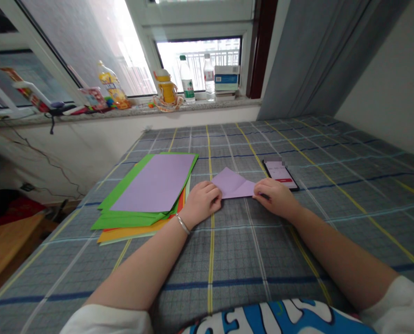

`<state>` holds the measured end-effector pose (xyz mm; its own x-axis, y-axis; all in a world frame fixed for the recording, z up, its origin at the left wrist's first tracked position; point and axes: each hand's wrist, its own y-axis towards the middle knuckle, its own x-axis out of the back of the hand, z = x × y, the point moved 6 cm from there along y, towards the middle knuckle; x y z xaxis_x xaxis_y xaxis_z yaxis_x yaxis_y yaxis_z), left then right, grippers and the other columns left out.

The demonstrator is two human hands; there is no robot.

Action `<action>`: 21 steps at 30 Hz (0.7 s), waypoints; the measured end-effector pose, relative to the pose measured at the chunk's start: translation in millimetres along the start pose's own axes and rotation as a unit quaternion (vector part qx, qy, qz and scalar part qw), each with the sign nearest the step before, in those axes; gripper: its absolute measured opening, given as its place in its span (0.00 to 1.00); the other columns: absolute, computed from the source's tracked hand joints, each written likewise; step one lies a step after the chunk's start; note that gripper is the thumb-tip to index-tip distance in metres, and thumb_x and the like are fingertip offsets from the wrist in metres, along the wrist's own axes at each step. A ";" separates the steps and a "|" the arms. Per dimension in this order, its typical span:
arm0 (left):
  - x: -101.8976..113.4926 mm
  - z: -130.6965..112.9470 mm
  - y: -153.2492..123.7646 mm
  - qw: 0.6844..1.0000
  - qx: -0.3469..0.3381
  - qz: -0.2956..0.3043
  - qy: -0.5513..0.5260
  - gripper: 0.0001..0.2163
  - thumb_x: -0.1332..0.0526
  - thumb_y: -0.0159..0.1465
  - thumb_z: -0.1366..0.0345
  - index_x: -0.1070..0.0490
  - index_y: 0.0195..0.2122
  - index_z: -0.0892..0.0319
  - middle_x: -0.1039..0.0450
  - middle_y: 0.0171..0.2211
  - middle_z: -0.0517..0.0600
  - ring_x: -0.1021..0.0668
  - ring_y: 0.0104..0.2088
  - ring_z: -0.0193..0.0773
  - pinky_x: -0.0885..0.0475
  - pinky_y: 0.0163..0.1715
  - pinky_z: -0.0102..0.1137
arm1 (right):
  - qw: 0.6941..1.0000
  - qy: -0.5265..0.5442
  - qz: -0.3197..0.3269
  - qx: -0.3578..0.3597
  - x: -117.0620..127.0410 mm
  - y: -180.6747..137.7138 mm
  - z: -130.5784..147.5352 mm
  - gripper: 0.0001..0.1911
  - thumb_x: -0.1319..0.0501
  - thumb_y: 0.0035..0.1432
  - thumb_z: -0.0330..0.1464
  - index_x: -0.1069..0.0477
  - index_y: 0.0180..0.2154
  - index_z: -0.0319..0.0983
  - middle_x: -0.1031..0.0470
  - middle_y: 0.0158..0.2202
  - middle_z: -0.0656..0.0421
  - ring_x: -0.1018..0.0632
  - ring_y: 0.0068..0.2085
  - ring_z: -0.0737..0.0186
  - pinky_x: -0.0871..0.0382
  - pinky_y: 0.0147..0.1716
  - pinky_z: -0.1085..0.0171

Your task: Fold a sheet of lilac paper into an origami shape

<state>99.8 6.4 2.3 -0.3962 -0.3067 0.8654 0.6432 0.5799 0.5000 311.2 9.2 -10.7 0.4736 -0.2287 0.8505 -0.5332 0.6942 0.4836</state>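
Observation:
Between my two hands lies a folded sheet of purple paper (232, 184), with a peak at the top and a straight lower edge toward me. My left hand (204, 200) has its curled fingers closed on the paper's left corner; a silver bangle circles that wrist. At the opposite corner, my right hand (274, 195) pinches the paper between thumb and fingers. Left of my left hand sits a stack of coloured sheets, with a flat purple sheet (154, 181) on top of green paper (130, 219) and orange and pale sheets showing below.
A phone (281, 175) with a lit screen lies just beyond my right hand on the grey checked cloth (234, 250). Along the windowsill (213, 103) stand a yellow cup (167, 88), bottles (187, 81) and boxes (226, 79). A grey curtain (307, 55) hangs at right.

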 end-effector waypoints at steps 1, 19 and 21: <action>-0.9 -0.5 -0.5 1.000 0.007 0.007 -0.009 0.03 0.42 0.58 0.72 0.32 0.29 0.58 0.28 0.30 0.49 0.28 0.35 0.39 0.32 0.39 0.33 | 1.000 0.003 0.001 0.000 -0.5 0.0 0.4 0.03 0.41 0.60 0.31 0.31 0.32 0.40 0.25 0.35 0.54 0.27 0.40 0.56 0.35 0.39 0.59; -19.6 2.1 -5.2 0.998 -0.003 0.054 0.036 0.12 0.45 0.69 0.63 0.26 0.50 0.54 0.22 0.47 0.48 0.23 0.43 0.39 0.30 0.44 0.35 | 0.999 -0.026 0.034 0.032 -3.3 3.9 14.3 0.06 0.43 0.62 0.32 0.31 0.31 0.40 0.25 0.33 0.56 0.27 0.38 0.59 0.37 0.38 0.61; -19.6 4.5 -5.4 0.998 0.008 0.051 0.031 0.11 0.44 0.68 0.63 0.25 0.48 0.55 0.22 0.46 0.49 0.22 0.43 0.39 0.29 0.44 0.35 | 0.998 -0.035 0.035 0.031 -1.9 3.1 11.2 0.06 0.42 0.61 0.32 0.31 0.31 0.41 0.25 0.33 0.57 0.27 0.38 0.58 0.37 0.38 0.61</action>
<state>101.2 12.7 -17.5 -0.2871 -0.2907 0.9127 0.6675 0.6227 0.4083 300.8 4.2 -8.5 0.3843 -0.2308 0.8939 -0.6067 0.6667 0.4329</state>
